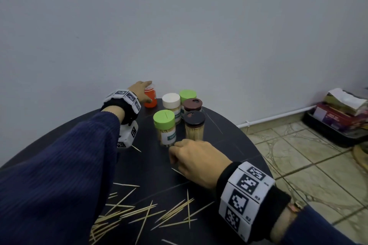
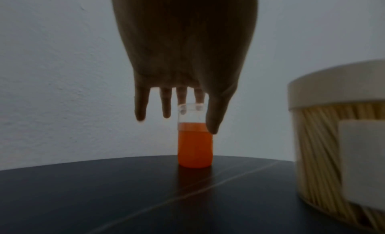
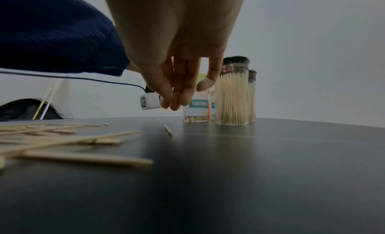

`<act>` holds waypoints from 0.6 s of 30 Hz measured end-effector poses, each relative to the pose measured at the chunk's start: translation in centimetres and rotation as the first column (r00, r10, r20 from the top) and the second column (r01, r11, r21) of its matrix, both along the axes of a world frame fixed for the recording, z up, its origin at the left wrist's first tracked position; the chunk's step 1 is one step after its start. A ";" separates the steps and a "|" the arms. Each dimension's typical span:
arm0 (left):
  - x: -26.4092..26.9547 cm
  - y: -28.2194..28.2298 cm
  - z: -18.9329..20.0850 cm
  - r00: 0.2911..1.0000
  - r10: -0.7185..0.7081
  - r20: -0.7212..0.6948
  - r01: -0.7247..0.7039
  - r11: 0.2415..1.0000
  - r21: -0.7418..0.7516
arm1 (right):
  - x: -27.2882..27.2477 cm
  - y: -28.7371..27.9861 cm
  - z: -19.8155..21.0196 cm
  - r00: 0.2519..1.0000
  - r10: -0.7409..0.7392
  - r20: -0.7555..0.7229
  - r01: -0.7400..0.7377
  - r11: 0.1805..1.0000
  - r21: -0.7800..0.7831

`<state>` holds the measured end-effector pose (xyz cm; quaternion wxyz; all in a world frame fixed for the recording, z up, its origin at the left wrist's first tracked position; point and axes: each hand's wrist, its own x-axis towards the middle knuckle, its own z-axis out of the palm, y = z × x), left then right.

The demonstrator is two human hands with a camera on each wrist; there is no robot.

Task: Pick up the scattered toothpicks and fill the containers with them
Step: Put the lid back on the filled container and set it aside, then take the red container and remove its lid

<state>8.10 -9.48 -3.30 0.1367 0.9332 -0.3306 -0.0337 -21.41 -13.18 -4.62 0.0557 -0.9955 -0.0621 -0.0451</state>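
An orange container (image 1: 150, 100) (image 2: 194, 148) with a clear cap stands at the far edge of the dark round table (image 1: 229, 145). My left hand (image 1: 140, 88) (image 2: 205, 119) grips its top, thumb on the near side and fingers behind the cap. Several toothpick-filled containers cluster to the right of it, the nearest with a green lid (image 1: 164, 119) and a dark brown lid (image 1: 194, 119). My right hand (image 1: 175, 155) (image 3: 177, 104) hovers just in front of them, fingers hanging down together with nothing seen in them. Scattered toothpicks (image 1: 151, 213) (image 3: 62, 138) lie near the front.
A pale-lidded jar full of toothpicks (image 2: 343, 155) stands close on the right of my left wrist. A single toothpick (image 1: 177, 171) lies under my right hand. Past the table's right edge is tiled floor with a black tray of boxes (image 1: 338, 117). A wall rises directly behind the table.
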 end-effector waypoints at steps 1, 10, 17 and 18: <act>-0.1 0.0 -0.1 1.000 0.001 0.016 -0.001 1.000 -0.027 | 0.0 0.0 0.0 1.000 0.001 -0.003 -0.001 1.000 0.003; -2.3 1.2 0.2 0.997 0.062 0.049 -0.053 0.986 -0.161 | -0.1 -0.3 0.1 0.999 -0.027 -0.040 0.029 0.999 0.040; -6.0 5.7 5.2 0.993 0.103 0.056 -0.080 0.945 -0.316 | -0.6 -0.8 0.5 0.992 -0.094 -0.090 0.102 0.991 0.091; -6.8 6.6 5.9 0.993 0.104 0.050 -0.081 0.936 -0.342 | -0.7 -0.8 0.7 0.990 -0.106 -0.096 0.114 0.990 0.087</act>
